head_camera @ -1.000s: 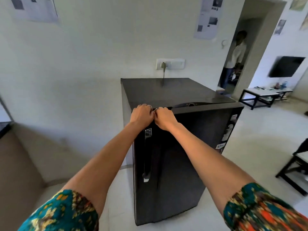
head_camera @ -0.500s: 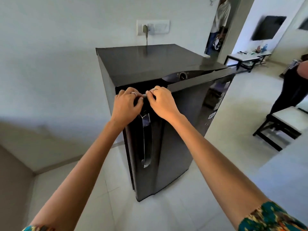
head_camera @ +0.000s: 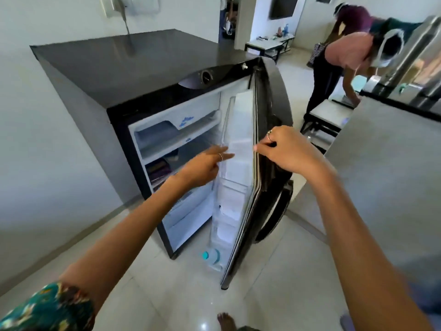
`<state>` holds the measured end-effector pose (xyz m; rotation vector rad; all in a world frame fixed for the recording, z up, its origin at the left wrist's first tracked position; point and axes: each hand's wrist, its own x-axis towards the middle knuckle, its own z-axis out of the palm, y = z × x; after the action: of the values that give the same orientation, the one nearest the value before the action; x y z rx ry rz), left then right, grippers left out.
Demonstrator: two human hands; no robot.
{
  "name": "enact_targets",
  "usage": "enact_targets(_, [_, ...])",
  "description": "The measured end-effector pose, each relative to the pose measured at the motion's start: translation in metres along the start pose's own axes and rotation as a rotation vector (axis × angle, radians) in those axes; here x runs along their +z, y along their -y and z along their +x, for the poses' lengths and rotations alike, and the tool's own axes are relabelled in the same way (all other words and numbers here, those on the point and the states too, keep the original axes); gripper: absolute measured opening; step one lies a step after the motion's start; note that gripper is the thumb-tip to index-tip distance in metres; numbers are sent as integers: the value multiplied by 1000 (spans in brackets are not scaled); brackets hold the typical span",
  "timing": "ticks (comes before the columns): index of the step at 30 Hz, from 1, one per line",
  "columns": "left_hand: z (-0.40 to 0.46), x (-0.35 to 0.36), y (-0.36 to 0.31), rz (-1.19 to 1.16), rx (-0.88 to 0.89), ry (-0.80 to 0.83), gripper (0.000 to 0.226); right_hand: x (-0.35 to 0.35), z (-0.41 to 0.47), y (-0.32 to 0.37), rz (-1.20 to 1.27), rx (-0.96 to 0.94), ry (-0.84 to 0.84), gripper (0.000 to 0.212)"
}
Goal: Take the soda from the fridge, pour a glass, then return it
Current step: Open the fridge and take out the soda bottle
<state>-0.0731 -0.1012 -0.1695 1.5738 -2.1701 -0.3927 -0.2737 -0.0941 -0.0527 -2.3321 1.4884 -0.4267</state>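
Observation:
A small dark fridge (head_camera: 133,68) stands against the white wall with its door (head_camera: 267,168) swung open to the right. My right hand (head_camera: 286,151) grips the door's front edge near the top. My left hand (head_camera: 205,166) hovers with fingers apart in front of the open compartment, beside the door's inner shelves. A clear bottle with a blue-green cap (head_camera: 211,256) stands in the lowest door shelf. Inside are a freezer box (head_camera: 171,130) and a dark packet on a shelf (head_camera: 157,170). No glass is in view.
A grey counter (head_camera: 381,168) rises close on the right, just past the door. Behind it two people (head_camera: 346,56) bend over a low table (head_camera: 327,113). A wall socket with a plugged cord (head_camera: 121,5) sits above the fridge. My bare foot (head_camera: 226,321) is on the tiled floor.
The fridge door, shut a second ago with both hands at its top edge, has swung open to the right. My left hand has let go and moved toward the interior.

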Motion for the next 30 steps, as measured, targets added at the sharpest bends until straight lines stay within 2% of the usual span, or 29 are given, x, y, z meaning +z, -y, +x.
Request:
enact_targets(2, [14, 24, -2, 126, 103, 89, 59, -15, -11, -14, -94, 72, 54, 25])
enact_targets(5, [36, 48, -19, 266, 186, 176, 61, -19, -25, -35, -272, 256, 80, 31])
enact_targets(8, [56, 71, -33, 170, 267, 148, 62, 17, -37, -50, -545, 362, -4, 36])
enact_targets(11, [77, 94, -46, 135, 301, 48, 70, 68, -38, -68, -456, 318, -32, 51])
enact_targets(14, [102, 105, -65, 203, 207, 47, 80, 94, -27, -106, -397, 433, -15, 64])
enact_targets(17, [136, 111, -72, 278, 164, 85, 83, 91, -17, -140, -438, 499, -124, 57])
enact_targets(21, [184, 122, -68, 337, 244, 95, 73, 76, -13, -191, -451, 495, -235, 43])
enact_targets(25, [226, 127, -59, 330, 326, 34, 49, 68, -9, -236, -428, 431, -375, 39])
enact_targets(30, [248, 143, -44, 297, 404, -41, 51, 70, 6, -269, -431, 448, -545, 34])
